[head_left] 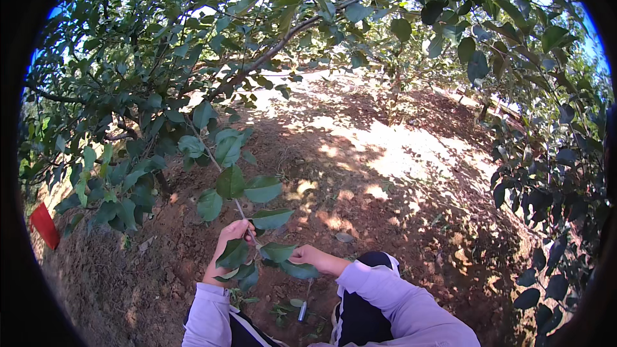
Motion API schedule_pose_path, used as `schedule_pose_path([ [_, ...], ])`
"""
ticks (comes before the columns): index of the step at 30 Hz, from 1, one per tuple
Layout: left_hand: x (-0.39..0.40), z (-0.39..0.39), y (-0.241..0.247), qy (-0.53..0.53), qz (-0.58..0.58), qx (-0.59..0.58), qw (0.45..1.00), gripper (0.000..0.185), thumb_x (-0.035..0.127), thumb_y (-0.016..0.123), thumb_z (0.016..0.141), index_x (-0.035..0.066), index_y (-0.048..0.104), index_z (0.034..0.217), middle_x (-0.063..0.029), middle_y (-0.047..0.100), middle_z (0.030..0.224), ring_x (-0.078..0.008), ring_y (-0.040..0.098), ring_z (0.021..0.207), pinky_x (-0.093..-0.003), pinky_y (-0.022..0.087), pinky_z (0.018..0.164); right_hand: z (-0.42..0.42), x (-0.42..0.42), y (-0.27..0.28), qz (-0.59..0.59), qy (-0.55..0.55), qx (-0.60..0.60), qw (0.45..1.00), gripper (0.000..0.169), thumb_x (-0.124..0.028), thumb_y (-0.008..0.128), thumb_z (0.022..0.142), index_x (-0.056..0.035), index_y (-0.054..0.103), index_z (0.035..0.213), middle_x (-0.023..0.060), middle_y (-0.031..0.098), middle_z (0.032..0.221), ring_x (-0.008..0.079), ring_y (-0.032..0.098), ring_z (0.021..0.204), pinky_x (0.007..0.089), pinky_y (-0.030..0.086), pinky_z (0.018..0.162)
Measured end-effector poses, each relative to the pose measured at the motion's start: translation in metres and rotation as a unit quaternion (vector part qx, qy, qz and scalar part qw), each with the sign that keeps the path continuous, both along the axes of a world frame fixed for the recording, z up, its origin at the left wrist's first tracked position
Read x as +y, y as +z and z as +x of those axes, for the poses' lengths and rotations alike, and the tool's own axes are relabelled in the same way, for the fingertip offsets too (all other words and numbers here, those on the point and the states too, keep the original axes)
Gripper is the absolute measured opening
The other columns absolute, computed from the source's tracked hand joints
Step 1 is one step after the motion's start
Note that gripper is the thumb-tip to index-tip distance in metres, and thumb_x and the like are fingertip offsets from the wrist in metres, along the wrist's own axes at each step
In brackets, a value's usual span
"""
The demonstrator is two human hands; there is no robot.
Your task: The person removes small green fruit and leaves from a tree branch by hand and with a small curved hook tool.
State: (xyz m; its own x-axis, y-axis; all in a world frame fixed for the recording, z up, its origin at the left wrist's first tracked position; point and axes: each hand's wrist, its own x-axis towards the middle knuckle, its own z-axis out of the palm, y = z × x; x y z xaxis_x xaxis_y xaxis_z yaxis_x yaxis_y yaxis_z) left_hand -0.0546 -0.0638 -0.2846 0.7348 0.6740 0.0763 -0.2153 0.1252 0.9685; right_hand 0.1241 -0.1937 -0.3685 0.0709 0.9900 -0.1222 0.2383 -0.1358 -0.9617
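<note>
A slender leafy branch [212, 155] comes down from the tree at the left towards my body. My left hand [236, 234] grips its stem, thumb and fingers closed around it. Broad green leaves [277, 252] spread from the branch below that grip. My right hand [311, 256] is just to the right, its fingertips among these leaves and partly covered by them. Whether it pinches something there cannot be made out. Beneath the right hand a small silver metal cylinder [302, 311] shows at the end of a thin line or rod; its upper end is hidden.
A thick tree limb [284, 41] arches overhead from the left. Dense foliage [544, 193] stands at the right. Brown soil [159, 270] slopes around me, sunlit farther off. A red object [44, 226] lies at the far left. My knees [364, 318] are bent below my arms.
</note>
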Motion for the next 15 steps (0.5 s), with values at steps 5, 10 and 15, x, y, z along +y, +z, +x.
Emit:
schedule_pose_path([
  [5, 0.000, 0.028, -0.001, -0.039, -0.030, -0.072, 0.996, 0.026, 0.029, 0.052, 0.085, 0.004, 0.056, 0.080, 0.0012, 0.053, 0.068, -0.0039, 0.046, 0.059, -0.0172, 0.038, 0.052, 0.012, -0.040, 0.016, 0.088, -0.030, 0.218, 0.972, 0.023, -0.020, 0.061, 0.078, 0.0009, 0.059, 0.087, 0.0067, 0.061, 0.076, 0.0102, 0.056, 0.063, 0.0227, 0.044, 0.055],
  [10, 0.015, 0.036, -0.017, -0.003, 0.021, -0.048, 0.999, 0.029, 0.033, 0.055, 0.082, 0.004, 0.058, 0.081, -0.0001, 0.057, 0.072, -0.0046, 0.048, 0.063, -0.0180, 0.039, 0.058, 0.033, -0.028, 0.099, 0.177, -0.242, 0.056, 0.952, 0.017, -0.015, 0.052, 0.084, 0.0001, 0.058, 0.088, 0.0038, 0.059, 0.071, 0.0087, 0.051, 0.058, 0.0215, 0.042, 0.054],
  [15, 0.014, 0.052, -0.018, -0.020, -0.018, -0.077, 0.997, 0.028, 0.033, 0.056, 0.082, 0.005, 0.058, 0.079, 0.0011, 0.055, 0.071, -0.0030, 0.046, 0.056, -0.0165, 0.037, 0.051, 0.024, -0.034, 0.262, 0.390, -0.205, -0.032, 0.897, 0.016, -0.011, 0.051, 0.084, 0.0006, 0.059, 0.090, 0.0047, 0.059, 0.070, 0.0078, 0.051, 0.059, 0.0204, 0.042, 0.054],
])
